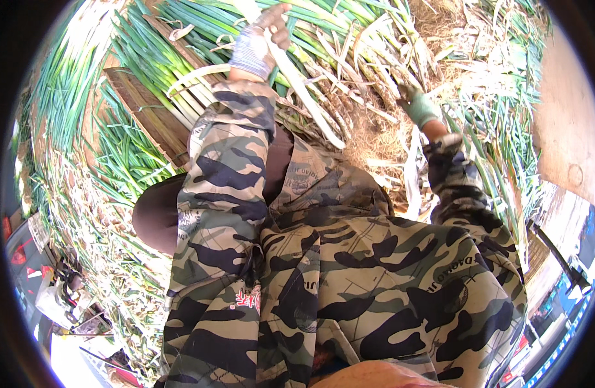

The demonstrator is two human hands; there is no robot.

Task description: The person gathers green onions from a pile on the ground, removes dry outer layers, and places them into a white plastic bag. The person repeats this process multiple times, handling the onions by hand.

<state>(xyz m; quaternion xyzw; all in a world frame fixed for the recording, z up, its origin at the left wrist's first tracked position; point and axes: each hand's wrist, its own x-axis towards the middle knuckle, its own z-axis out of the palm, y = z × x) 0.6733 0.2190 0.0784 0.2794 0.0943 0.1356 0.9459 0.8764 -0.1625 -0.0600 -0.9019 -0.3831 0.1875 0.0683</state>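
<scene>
My left hand [259, 41], in a worn white-and-grey work glove, is closed around a peeled green onion [304, 94]; its white stalk hangs down to the right over the pile. My right hand [420, 105], in a dirty pale green glove, is at the root end of the unpeeled green onions [370, 72], its fingers among dry husks and roots. Whether it grips one of them I cannot tell. Cleaned green onions [168, 72] with white stems lie side by side to the left of my left hand. Brown hairy roots [382, 138] lie between my hands.
A wooden board [154, 116] runs beside the cleaned bunch. More green onions [67, 97] are heaped at the far left. Dry peelings [118, 262] cover the ground at lower left, and leaf scraps [506, 97] lie at right beside a plywood sheet [566, 111].
</scene>
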